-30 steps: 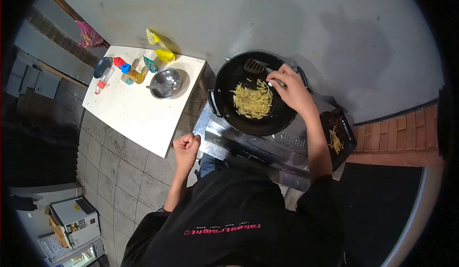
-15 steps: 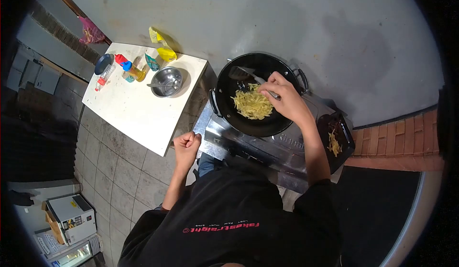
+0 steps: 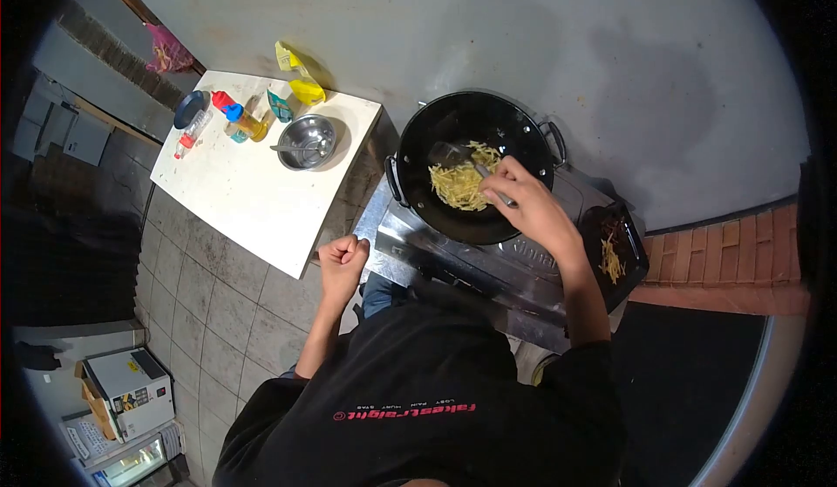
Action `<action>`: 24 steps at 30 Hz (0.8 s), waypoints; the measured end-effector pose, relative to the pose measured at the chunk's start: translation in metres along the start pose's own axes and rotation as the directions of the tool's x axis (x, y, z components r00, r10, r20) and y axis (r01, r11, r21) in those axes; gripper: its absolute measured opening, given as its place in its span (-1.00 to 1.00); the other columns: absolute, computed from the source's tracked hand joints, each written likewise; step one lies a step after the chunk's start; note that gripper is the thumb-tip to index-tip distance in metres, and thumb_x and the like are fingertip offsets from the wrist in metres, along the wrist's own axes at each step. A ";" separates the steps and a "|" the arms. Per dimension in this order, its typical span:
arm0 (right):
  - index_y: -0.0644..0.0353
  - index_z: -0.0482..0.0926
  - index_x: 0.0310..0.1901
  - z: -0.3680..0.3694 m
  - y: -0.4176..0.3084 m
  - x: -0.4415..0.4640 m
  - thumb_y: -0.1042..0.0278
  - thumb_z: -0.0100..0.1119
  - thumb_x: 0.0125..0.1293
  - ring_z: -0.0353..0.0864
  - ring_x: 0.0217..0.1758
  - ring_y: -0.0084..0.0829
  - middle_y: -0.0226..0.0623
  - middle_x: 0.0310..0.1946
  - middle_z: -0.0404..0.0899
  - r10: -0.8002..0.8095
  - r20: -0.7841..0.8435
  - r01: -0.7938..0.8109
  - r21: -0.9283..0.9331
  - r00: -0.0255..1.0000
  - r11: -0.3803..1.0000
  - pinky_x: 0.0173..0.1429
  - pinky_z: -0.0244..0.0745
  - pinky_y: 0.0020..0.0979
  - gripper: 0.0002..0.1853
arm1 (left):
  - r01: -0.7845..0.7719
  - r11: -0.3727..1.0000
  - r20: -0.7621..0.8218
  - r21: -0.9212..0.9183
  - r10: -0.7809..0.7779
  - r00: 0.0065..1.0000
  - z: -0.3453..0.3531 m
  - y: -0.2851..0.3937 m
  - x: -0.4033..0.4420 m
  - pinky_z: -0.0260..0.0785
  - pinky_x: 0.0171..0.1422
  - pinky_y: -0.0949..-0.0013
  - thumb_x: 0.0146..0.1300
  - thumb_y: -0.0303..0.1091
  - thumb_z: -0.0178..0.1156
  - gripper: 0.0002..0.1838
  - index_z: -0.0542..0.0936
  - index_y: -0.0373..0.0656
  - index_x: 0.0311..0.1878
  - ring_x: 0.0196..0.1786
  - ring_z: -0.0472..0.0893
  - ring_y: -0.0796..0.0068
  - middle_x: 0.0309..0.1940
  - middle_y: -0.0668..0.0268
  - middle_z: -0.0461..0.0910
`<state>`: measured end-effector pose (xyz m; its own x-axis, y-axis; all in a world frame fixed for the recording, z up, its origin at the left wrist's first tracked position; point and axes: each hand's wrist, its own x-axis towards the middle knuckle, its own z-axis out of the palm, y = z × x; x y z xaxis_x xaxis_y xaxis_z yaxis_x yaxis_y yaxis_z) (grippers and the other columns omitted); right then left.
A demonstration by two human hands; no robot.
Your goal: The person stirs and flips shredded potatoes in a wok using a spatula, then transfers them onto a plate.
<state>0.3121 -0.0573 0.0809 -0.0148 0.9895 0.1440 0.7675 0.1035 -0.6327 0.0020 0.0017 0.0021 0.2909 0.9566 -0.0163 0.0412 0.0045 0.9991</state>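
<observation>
Over the right side of a black wok [image 3: 471, 228], my right hand [image 3: 523, 199] grips the handle of a metal spatula [image 3: 450, 154]. The spatula's blurred blade lies at the upper left part of a heap of pale yellow strips [image 3: 458, 188] inside the wok. My left hand [image 3: 343, 256] is closed in a fist beside the metal stove's left end, away from the wok; nothing shows in it. The wok sits on the stove [image 3: 436, 256].
A white table [image 3: 240, 208] at the left bears a steel bowl [image 3: 307, 142] with a spoon, bottles [image 3: 246, 122], a yellow packet [image 3: 301, 77] and a dark plate [image 3: 190, 109]. A black tray [image 3: 629, 271] with more strips lies right of the wok.
The spatula and my right hand have moved down towards me, its blade now among the strips, which have shifted and spread upwards. My left hand stays closed in place.
</observation>
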 end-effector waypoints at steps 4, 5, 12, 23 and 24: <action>0.18 0.58 -0.15 -0.021 -0.005 0.004 0.36 0.19 0.34 0.53 -0.28 -0.14 -0.20 -0.32 0.40 0.064 -0.220 -0.065 0.001 0.973 0.998 -0.15 0.44 -0.24 -0.87 | -0.001 1.000 0.011 0.004 0.001 1.000 0.001 0.000 0.001 -0.12 -0.50 0.52 0.24 -0.59 0.15 -0.49 0.06 -0.07 -0.67 -0.56 0.05 0.80 -0.70 0.60 0.10; 0.18 0.58 -0.17 -0.025 0.001 0.008 0.30 0.17 0.37 0.54 -0.24 -0.09 -0.18 -0.32 0.43 0.049 -0.275 -0.059 -0.030 0.960 0.998 -0.14 0.44 -0.22 -0.85 | -0.011 1.000 0.011 0.002 0.011 1.000 0.000 0.000 0.002 -0.12 -0.50 0.52 0.24 -0.59 0.15 -0.49 0.06 -0.07 -0.67 -0.56 0.05 0.80 -0.70 0.60 0.10; 0.19 0.57 -0.22 -0.046 0.026 0.027 0.23 0.16 0.36 0.55 -0.22 0.03 -0.10 -0.32 0.52 0.125 -0.434 -0.210 -0.154 0.892 0.965 -0.13 0.44 -0.13 -0.80 | -0.038 0.999 -0.007 -0.017 0.038 0.999 -0.007 -0.005 0.001 -0.13 -0.50 0.51 0.25 -0.58 0.14 -0.50 0.07 -0.06 -0.66 -0.55 0.04 0.79 -0.70 0.59 0.09; 0.27 0.57 -0.22 -0.040 0.058 0.026 0.31 0.13 0.35 0.57 -0.27 0.00 -0.02 -0.31 0.59 0.213 -0.366 -0.260 -0.083 0.906 0.962 -0.18 0.44 -0.18 -0.82 | -0.014 1.000 -0.111 -0.019 0.011 0.994 -0.024 -0.008 -0.007 -0.12 -0.49 0.51 0.26 -0.57 0.16 -0.48 0.07 -0.06 -0.66 -0.55 0.04 0.79 -0.70 0.60 0.09; 0.27 0.57 -0.21 -0.031 0.061 0.028 0.31 0.14 0.34 0.58 -0.27 -0.02 -0.03 -0.30 0.59 0.176 -0.347 -0.202 -0.041 0.921 0.979 -0.20 0.44 -0.19 -0.82 | -0.011 1.000 -0.110 -0.021 0.009 0.994 -0.025 -0.010 -0.008 -0.12 -0.49 0.51 0.26 -0.57 0.16 -0.48 0.07 -0.06 -0.66 -0.55 0.04 0.79 -0.70 0.60 0.09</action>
<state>0.3784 -0.0263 0.0705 0.3437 0.8946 0.2855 0.7801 -0.1028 -0.6171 -0.0248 0.0015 -0.0072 0.1848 0.9828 -0.0032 0.0179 -0.0001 0.9998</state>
